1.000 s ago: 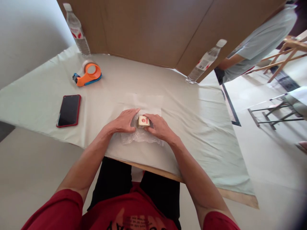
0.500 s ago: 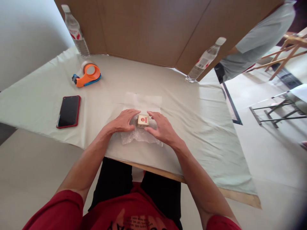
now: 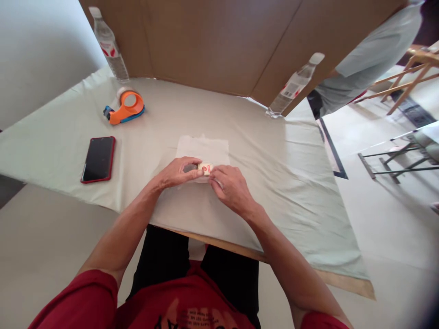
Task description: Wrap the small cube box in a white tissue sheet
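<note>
Single head-worn view, from above the red shirt (image 3: 188,299) at bottom centre, facing forward and down onto left hand (image 3: 178,172) and right hand (image 3: 230,188) mid-frame, near the table (image 3: 288,183), wide enough to reach the cardboard panel (image 3: 219,43) along the top

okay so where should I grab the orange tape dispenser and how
Probably by the outer curve of its orange loop, coming from the right with the left hand: it lies with that rounded side rightward, while the dark blue end points left.
</note>
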A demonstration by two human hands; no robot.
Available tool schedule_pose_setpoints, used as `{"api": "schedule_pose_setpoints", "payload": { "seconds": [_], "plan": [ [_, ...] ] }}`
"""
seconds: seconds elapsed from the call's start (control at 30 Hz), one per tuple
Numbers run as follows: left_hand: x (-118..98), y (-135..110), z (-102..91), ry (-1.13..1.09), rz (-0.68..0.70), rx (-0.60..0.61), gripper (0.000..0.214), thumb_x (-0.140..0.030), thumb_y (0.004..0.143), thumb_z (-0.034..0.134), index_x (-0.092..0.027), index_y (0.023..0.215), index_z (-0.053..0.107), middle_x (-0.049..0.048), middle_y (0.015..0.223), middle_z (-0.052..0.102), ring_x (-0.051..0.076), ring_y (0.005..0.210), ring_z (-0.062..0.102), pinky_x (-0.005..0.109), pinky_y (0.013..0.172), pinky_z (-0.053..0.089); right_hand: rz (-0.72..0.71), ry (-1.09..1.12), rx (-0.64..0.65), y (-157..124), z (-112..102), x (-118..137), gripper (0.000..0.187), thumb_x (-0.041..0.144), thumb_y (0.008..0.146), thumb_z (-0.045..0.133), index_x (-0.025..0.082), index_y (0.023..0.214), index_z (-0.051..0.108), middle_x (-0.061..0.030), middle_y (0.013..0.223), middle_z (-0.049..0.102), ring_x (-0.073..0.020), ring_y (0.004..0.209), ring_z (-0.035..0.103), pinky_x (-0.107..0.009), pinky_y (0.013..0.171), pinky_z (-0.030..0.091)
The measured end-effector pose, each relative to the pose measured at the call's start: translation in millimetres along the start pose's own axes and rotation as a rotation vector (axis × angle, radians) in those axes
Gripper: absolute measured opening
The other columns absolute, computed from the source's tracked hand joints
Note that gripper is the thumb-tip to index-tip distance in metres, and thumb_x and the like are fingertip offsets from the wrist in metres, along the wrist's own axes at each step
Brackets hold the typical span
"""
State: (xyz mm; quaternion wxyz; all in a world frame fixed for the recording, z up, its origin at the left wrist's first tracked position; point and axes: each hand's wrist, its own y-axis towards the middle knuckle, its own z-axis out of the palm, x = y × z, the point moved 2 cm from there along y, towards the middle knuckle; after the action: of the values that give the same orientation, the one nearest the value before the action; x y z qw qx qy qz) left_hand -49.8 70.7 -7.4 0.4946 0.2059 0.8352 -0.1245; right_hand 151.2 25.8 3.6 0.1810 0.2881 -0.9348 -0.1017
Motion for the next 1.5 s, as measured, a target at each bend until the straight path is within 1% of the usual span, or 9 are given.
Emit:
{"api": "schedule_pose_setpoints", "payload": {
  "seconds": [0.13,0.27,0.37,0.5,0.77,0.83,0.97,1.13,1.5],
  "plan": [
    [-3,-2,-6.9,-0.05,0.025,0.029,0.072,-0.07,0.083,0.053,-0.014,0.124,0.069,0.0154,0.133,0.067,0.035,0.127,0.059,0.048,0.109,0.045,0.051,0.047,0.032,22,-6,-5,0.014,0.02,0.092,0.054,0.018,0.091,0.068,-0.0129,0.119,0.068,-0.0252,0.1,0.061,-0.038,0.084,0.041],
    [-2,-1,-5.5,0.028,0.008,0.027,0.072,-0.065,0.073,0.068,-0.014,0.125,0.069,0.015,0.133,0.068,0.035,0.126,0.06,0.046,0.108,0.046,0.133,0.197,0.059,33,-2,-14,0.017,0.026,0.092,0.055,0.02,0.079,0.063,-0.0096,0.111,0.071,-0.0205,0.091,0.063,-0.033,0.079,0.043],
    [1,2,0.6,0.1,0.029,-0.027,0.059,-0.054,0.073,0.072,-0.017,0.119,0.072,0.0121,0.127,0.071,0.032,0.12,0.064,0.042,0.105,0.049,0.201,0.285,0.058,33,4,-19,0.015,0.031,0.09,0.059,0.021,0.079,0.061,-0.0062,0.101,0.073,-0.0179,0.08,0.062,-0.031,0.072,0.044],
    [2,3,5.4,0.114,0.054,-0.086,0.038,-0.038,0.077,0.065,-0.02,0.109,0.074,0.0068,0.112,0.076,0.025,0.105,0.069,0.035,0.094,0.054,0.243,0.338,0.006,27,9,-18,0.016,0.032,0.089,0.061,0.021,0.076,0.06,-0.0055,0.096,0.073,-0.0177,0.079,0.062,-0.031,0.072,0.045],
    [-4,1,2.3,0.053,0.018,-0.025,0.024,-0.035,0.074,0.067,-0.018,0.091,0.068,0.0024,0.087,0.071,0.016,0.079,0.063,0.027,0.073,0.05,0.311,0.454,-0.005,16,9,-13,0.023,0.038,0.087,0.064,0.021,0.072,0.061,-0.0055,0.093,0.075,-0.0186,0.082,0.066,-0.03,0.074,0.046],
    [-4,0,3.2,0.001,0.006,-0.017,0.018,-0.034,0.075,0.066,-0.018,0.083,0.065,0.0032,0.087,0.071,0.017,0.081,0.064,0.027,0.073,0.05,0.327,0.48,0.001,16,9,-14,0.023,0.038,0.087,0.065,0.021,0.071,0.061,-0.0049,0.093,0.075,-0.0179,0.08,0.066,-0.03,0.073,0.046],
    [-6,0,6.2,-0.095,0.024,-0.002,0.015,-0.031,0.077,0.061,-0.017,0.072,0.062,0.0081,0.103,0.073,0.02,0.098,0.066,0.028,0.079,0.05,0.327,0.532,0.002,16,9,-19,0.02,0.037,0.085,0.066,0.02,0.073,0.064,-0.0048,0.092,0.076,-0.0187,0.082,0.067,-0.03,0.075,0.047],
    [-7,0,8.6,-0.12,0.022,-0.023,0.016,-0.031,0.078,0.062,-0.017,0.072,0.061,0.0072,0.099,0.074,0.016,0.086,0.066,0.025,0.073,0.048,0.349,0.584,0.018,15,9,-21,0.023,0.04,0.084,0.065,0.02,0.071,0.063,-0.0044,0.092,0.076,-0.0181,0.081,0.067,-0.03,0.075,0.047],
    [-3,2,10.5,-0.13,0.026,-0.068,0.018,-0.033,0.078,0.064,-0.016,0.071,0.06,0.0059,0.094,0.075,0.015,0.081,0.064,0.024,0.069,0.046,0.345,0.598,-0.011,14,10,-19,0.021,0.038,0.085,0.064,0.021,0.072,0.064,-0.005,0.095,0.077,-0.0195,0.086,0.069,-0.031,0.078,0.047]
  ]
}}
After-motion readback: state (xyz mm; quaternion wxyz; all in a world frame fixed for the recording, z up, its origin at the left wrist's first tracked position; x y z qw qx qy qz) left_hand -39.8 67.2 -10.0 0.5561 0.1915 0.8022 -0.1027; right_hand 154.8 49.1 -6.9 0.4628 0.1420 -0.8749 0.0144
